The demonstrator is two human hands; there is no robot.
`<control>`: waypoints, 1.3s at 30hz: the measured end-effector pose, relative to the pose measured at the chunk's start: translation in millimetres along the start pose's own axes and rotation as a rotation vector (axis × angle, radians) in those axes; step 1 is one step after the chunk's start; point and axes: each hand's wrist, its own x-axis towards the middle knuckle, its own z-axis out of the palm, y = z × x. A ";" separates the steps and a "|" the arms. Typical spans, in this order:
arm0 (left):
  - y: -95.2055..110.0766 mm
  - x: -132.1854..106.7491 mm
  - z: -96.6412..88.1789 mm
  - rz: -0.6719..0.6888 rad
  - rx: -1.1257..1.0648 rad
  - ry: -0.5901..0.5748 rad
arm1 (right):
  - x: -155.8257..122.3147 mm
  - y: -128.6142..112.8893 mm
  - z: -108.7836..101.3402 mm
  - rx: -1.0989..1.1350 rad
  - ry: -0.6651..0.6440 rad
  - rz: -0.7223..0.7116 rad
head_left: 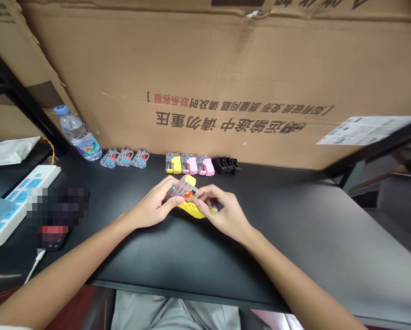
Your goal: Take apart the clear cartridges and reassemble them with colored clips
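At the middle of the table (295, 238), both hands hold one toy (188, 197), clear shell over a yellow base, just above the surface.
Left hand (152, 208): grip closed, fingertips pinching the clear shell.
Right hand (224, 213): grip closed on the yellow end.
Row of similar toys (188, 164) well behind, against the cardboard (226, 68).

Both hands, left hand (153, 206) and right hand (222, 213), pinch a yellow toy (191, 208); black table (260, 238) beneath.
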 end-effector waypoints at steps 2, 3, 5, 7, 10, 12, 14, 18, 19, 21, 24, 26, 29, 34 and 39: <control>0.0 -0.4 2.3 0.003 -0.001 -0.031 | 1.1 0.0 -0.9 -0.064 -0.010 -0.057; -0.8 -0.6 3.7 0.006 0.003 -0.042 | 1.4 0.4 -0.9 -0.099 -0.004 -0.085; -3.4 -0.8 6.1 0.013 0.017 -0.048 | 1.6 1.5 -0.2 -0.152 0.020 -0.116; -6.0 -0.7 6.8 0.018 0.029 -0.036 | 1.3 2.6 1.2 -0.175 0.038 -0.118; -6.6 -0.3 4.5 0.020 0.039 -0.007 | 1.3 2.2 2.7 -0.188 0.039 -0.117; -4.9 0.2 1.3 0.017 0.032 -0.009 | 1.7 1.0 2.1 -0.188 0.020 -0.139; -3.7 0.8 -3.0 0.018 0.015 -0.016 | 2.4 0.3 -0.2 -0.184 -0.005 -0.172; -11.1 2.1 -17.9 -0.011 0.029 0.058 | 5.0 8.5 -11.7 -0.223 -0.012 -0.209; -14.4 2.4 -23.3 -0.039 0.054 0.087 | 6.3 13.4 -16.6 -0.255 0.002 -0.207; -19.8 2.7 -35.2 -0.109 0.159 0.110 | 9.6 26.4 -29.3 -0.346 0.063 -0.178; -19.5 2.7 -50.0 -0.244 0.401 0.013 | 14.6 49.4 -53.9 -0.506 0.153 -0.015; -14.0 2.5 -54.5 -0.299 0.568 -0.075 | 16.1 63.8 -70.5 -0.577 0.152 0.117; -5.4 1.8 -54.0 -0.340 0.734 -0.169 | 15.0 82.0 -90.6 -0.691 0.159 0.273; -3.5 0.1 -52.3 -0.361 0.877 -0.221 | 10.9 104.0 -116.6 -0.861 0.207 0.381; -11.4 -1.3 -52.9 -0.239 0.958 -0.152 | 7.1 116.0 -133.3 -0.876 0.223 0.443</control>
